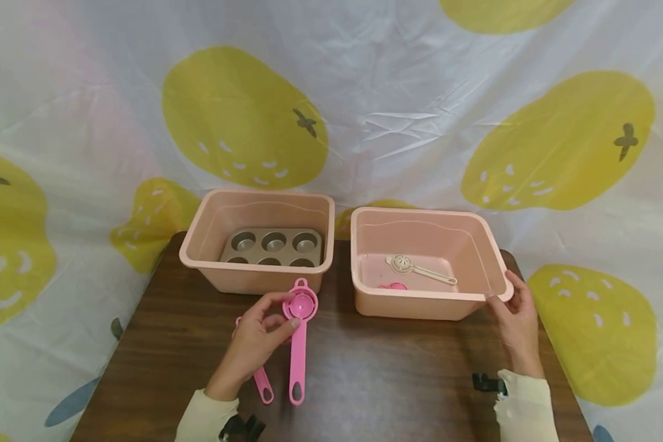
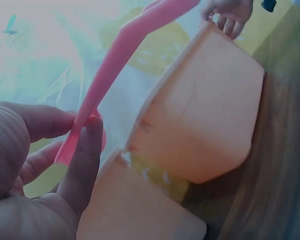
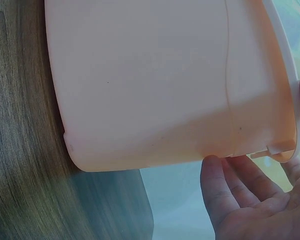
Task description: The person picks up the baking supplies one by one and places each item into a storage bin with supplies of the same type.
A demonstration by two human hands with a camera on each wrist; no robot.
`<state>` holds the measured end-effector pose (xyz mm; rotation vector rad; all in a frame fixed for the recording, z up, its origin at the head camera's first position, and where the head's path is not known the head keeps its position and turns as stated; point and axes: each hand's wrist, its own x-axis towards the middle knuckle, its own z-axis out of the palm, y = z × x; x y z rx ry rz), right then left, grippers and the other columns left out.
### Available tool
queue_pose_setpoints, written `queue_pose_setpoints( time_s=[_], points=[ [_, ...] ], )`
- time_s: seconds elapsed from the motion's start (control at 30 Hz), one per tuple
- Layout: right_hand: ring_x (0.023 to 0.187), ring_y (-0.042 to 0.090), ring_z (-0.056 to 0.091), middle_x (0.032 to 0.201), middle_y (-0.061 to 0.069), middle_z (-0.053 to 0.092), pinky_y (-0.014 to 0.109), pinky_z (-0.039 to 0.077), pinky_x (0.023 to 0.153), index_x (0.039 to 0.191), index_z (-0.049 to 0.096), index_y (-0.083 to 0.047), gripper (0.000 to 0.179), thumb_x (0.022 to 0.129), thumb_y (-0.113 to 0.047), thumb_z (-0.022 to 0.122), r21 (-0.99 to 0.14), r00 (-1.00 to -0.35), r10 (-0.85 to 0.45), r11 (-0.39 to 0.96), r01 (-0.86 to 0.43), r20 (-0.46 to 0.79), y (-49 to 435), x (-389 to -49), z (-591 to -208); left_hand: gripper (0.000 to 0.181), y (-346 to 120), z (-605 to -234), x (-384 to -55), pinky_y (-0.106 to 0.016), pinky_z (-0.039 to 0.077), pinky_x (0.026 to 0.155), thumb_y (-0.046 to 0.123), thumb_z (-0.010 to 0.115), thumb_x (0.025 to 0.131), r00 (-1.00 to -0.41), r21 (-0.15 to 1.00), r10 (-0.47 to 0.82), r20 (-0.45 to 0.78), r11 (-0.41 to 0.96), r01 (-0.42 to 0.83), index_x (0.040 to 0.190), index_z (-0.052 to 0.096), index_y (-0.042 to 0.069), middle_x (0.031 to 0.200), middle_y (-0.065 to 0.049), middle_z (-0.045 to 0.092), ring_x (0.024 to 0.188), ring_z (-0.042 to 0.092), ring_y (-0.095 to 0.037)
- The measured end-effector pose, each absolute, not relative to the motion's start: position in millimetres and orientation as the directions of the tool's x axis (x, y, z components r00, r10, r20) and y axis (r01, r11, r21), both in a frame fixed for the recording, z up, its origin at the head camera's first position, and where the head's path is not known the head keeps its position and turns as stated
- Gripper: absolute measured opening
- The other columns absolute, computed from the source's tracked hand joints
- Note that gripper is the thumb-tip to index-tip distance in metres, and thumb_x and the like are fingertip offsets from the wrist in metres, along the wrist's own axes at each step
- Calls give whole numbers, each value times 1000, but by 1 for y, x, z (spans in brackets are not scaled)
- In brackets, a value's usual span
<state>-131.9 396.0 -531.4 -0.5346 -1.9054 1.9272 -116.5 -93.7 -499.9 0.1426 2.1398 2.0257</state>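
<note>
In the head view my left hand (image 1: 256, 341) pinches a pink egg separator (image 1: 298, 362) by its round slotted head, the handle pointing toward me. The left wrist view shows thumb and fingers on the same pink egg separator (image 2: 115, 70). A second pink utensil (image 1: 263, 387) lies behind that hand, its head mostly hidden. My right hand (image 1: 518, 319) grips the front right corner of the right pink bin (image 1: 414, 308), thumb over the rim. In the right wrist view its fingers touch the bin's outer wall (image 3: 140, 85). Inside that bin lies a cream egg separator (image 1: 428, 273).
The left pink bin (image 1: 265, 279) holds a metal muffin pan (image 1: 261, 244). A small pink piece (image 1: 395, 286) shows at the right bin's floor, partly hidden by the front wall. Both bins stand at the back of the dark wooden table (image 1: 387, 380), before a lemon-print curtain (image 1: 387, 73).
</note>
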Motion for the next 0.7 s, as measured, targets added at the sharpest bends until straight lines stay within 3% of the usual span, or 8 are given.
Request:
queue_pose_setpoints(
  time_s=[0.27,0.6,0.7],
  points=[
    [106,2,62,129,-4,59,9,57,82,158,44,-10,66,98,2,70,-1000,-867,498,-5,-5,2,395,-132,-530,49,-80,-487,-134,-21,58,71,9,81,93,-975,998,222,10,53,23,138,62,10,127,-21,61,87,69,-12],
    [107,4,64,128,-4,61,11,58,82,156,47,-12,65,98,1,71,-999,-866,500,-24,-21,6,395,-132,-530,48,-58,-464,-156,-38,67,81,4,77,95,-968,1000,249,-12,-1,-12,139,59,9,120,-21,69,92,71,-14],
    [110,6,63,132,-3,59,11,58,83,157,47,-13,65,98,1,71,-999,-864,504,-39,-7,-14,396,-132,-531,49,-51,-457,-163,-38,67,80,3,76,95,-966,999,259,-11,-27,-19,141,58,7,119,-22,67,91,71,-14]
  ],
)
